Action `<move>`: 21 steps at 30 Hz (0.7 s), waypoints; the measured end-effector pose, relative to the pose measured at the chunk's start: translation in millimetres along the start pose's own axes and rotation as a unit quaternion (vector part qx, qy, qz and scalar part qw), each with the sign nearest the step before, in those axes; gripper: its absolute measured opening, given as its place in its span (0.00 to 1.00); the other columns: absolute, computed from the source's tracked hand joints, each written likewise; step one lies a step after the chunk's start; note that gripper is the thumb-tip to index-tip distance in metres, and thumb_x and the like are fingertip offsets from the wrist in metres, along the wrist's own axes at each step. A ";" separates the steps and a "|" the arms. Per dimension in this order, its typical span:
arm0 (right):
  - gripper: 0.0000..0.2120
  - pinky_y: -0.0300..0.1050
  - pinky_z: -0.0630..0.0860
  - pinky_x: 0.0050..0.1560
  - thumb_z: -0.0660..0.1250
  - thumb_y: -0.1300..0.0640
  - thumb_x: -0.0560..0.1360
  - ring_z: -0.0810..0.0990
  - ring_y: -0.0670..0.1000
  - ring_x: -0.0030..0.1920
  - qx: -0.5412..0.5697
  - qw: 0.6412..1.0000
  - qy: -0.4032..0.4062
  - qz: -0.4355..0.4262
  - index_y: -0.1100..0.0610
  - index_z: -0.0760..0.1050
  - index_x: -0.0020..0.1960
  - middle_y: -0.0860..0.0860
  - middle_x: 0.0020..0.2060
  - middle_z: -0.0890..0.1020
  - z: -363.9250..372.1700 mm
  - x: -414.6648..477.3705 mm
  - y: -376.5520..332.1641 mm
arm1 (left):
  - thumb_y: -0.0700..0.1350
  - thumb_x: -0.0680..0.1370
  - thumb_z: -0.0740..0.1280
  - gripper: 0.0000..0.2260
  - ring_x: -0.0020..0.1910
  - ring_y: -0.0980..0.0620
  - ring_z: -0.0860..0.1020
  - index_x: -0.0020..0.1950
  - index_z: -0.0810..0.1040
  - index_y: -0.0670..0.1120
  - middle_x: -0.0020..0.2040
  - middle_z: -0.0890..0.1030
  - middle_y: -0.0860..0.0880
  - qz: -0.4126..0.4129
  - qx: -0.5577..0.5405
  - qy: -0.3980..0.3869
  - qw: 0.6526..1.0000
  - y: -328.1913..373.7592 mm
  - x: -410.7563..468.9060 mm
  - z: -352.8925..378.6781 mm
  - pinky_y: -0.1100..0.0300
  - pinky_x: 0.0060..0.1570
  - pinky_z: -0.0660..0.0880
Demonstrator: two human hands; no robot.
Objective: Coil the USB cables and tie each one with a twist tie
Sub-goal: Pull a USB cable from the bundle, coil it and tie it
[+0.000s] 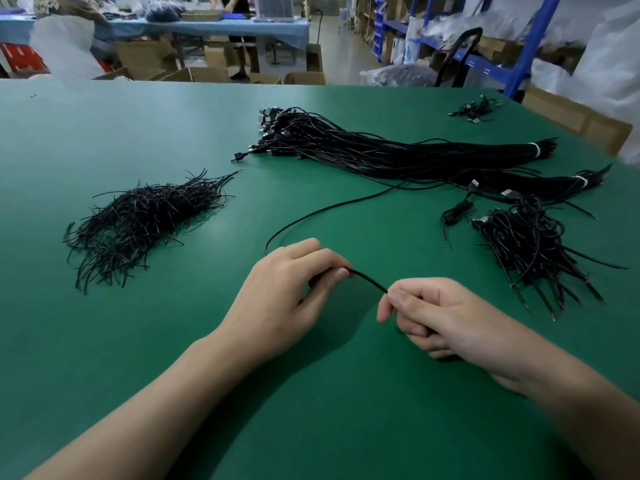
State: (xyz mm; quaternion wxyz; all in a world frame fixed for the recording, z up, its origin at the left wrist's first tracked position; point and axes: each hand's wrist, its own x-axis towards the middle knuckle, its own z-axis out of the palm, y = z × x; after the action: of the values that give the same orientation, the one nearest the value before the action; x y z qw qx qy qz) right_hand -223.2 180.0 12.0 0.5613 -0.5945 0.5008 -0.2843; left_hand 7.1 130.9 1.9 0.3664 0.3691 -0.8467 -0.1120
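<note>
Head view: cables (pixel 398 154) on green table (pixel 138 133), shelving (pixel 536 39) behind.

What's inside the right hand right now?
One black cable runs from the left hand into the grip of the right hand. Curled fingers cover the cable's end; whether anything else is held cannot be seen.

- Bright, even indoor light from overhead; no hard hotspots.
- Table (pixel 138 341) is matte green w/ a pale sheen at far left; no real glare.
- Soft shadows lie under left hand (pixel 277 299) & right hand (pixel 446 320), falling near side & to the right.
- Cable (pixel 369 280) btwn hands is crisp; centre is sharp.
- Black bundle (pixel 381 154) loses detail and reads as a dark mass.
- Wide-angle bend: the table's far edge curves, shelf (pixel 519 46) posts lean.
- Bkgd is soft; top-rt corner is washed white & smeared.
</note>
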 end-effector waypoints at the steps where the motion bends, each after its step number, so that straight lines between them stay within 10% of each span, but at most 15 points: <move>1: 0.15 0.36 0.59 0.26 0.60 0.49 0.83 0.60 0.46 0.26 -0.003 1.000 -0.002 0.000 0.54 0.80 0.45 0.48 0.30 0.67 -0.5 0.0 -0.1 | 0.48 0.83 0.64 0.09 0.40 0.51 0.77 0.53 0.83 0.48 0.43 0.78 0.53 -0.004 -0.005 0.005 1.000 -0.6 -0.2 0.5 0.51 0.42 0.75; 15: 0.14 0.34 0.58 0.25 0.62 0.45 0.78 0.59 0.44 0.24 0.098 0.994 -0.040 0.000 0.53 0.80 0.44 0.47 0.28 0.67 9.5 -1.4 -4.6 | 0.49 0.83 0.64 0.12 0.42 0.52 0.78 0.63 0.82 0.52 0.48 0.78 0.55 0.025 0.034 -0.003 0.999 11.7 -0.9 0.9 0.54 0.47 0.76; 21: 0.14 0.34 0.57 0.24 0.62 0.48 0.79 0.58 0.44 0.25 0.164 0.986 -0.029 0.008 0.54 0.82 0.45 0.47 0.29 0.67 21.1 3.0 -6.8 | 0.45 0.82 0.66 0.08 0.37 0.51 0.75 0.52 0.85 0.47 0.40 0.77 0.52 0.044 0.008 0.021 0.999 12.3 0.9 7.0 0.53 0.39 0.75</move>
State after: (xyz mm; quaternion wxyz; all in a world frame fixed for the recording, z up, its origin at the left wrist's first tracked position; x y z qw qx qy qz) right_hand -201.3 184.4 13.4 0.6680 -0.4978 0.4357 -0.3408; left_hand -5.0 138.4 3.1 0.3853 0.3365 -0.8554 -0.0810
